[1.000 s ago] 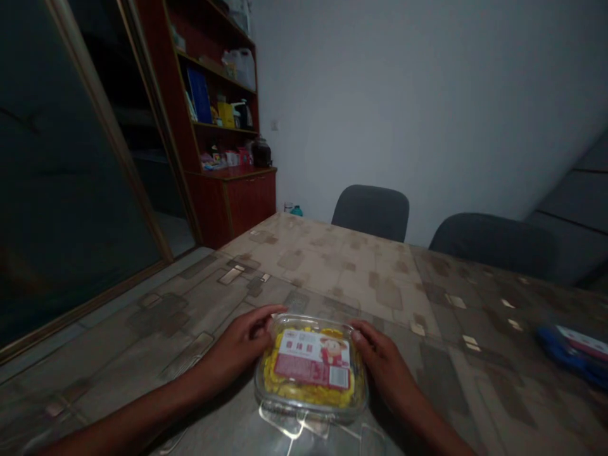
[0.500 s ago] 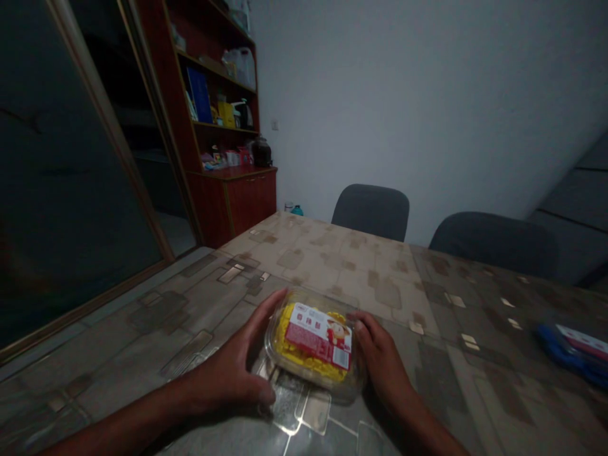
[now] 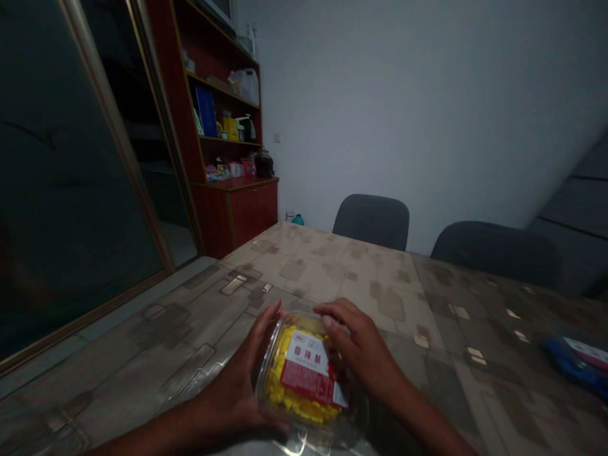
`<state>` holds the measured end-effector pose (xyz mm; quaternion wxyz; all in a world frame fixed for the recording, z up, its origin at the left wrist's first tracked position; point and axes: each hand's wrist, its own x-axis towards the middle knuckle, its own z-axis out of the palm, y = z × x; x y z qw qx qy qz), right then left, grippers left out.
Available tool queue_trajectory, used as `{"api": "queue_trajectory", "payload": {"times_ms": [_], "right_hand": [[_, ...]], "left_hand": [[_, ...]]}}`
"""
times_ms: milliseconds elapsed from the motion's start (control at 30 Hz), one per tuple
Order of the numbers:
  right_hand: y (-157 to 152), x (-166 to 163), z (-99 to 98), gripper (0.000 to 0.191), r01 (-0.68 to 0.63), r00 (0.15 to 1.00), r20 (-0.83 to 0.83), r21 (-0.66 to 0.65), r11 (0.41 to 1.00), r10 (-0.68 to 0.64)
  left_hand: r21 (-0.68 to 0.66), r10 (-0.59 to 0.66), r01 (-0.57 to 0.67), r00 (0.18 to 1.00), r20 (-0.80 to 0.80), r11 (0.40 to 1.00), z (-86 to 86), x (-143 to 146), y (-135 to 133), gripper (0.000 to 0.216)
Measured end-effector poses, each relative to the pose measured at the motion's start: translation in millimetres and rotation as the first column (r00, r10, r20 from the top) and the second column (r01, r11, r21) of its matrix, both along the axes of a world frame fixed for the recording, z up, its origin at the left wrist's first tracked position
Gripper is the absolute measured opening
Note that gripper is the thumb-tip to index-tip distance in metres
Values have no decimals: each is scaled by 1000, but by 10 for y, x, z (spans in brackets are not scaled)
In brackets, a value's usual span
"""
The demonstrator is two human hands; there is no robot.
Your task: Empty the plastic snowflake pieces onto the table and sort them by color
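Observation:
A clear plastic food container (image 3: 304, 370) with yellow contents and a white-and-red label is between my hands, close to the near side of the table. My left hand (image 3: 240, 386) grips its left side, fingers along the far left edge and thumb at the near edge. At the far right corner, my right hand (image 3: 358, 345) has its fingers curled over the lid's edge and covers part of the label. The container is tilted, and its near right part lies in shadow.
The patterned table (image 3: 332, 253) spreads out ahead. A blue package (image 3: 577, 364) lies on it at the far right. Two grey chairs (image 3: 371, 221) stand behind, against the wall. A red-brown cabinet (image 3: 251, 215) with filled shelves is at the back left, beside a sliding glass door (image 3: 71, 190).
My right hand has moved from the container's right side up and left to its far corner, over the label. The container has turned and come nearer to me.

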<state>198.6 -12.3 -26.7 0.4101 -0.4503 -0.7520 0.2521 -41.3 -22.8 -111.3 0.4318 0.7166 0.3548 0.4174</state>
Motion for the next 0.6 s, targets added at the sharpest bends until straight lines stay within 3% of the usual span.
{"api": "queue_trajectory", "payload": {"times_ms": [100,200,400,600], "right_hand": [[118,-256,122,15,-123,992,-44,-17,992,122],[229,-414,82,15,-133,988,-83,-39,990,129],[329,-451,-99,18,-70,991,-116,-15,997,68],[304,-453,-55,18,-64,990,-123,19,998,66]], "left_hand": [[58,29,-26,999,-42,998,-59,27,-5,148],[97,55,-50,997,-52,994,-52,85,-5,145],[-68,28,-29,1000,-13,997,208,209,-11,131],[-107,1,1,1000,16,994,339,231,23,126]]}}
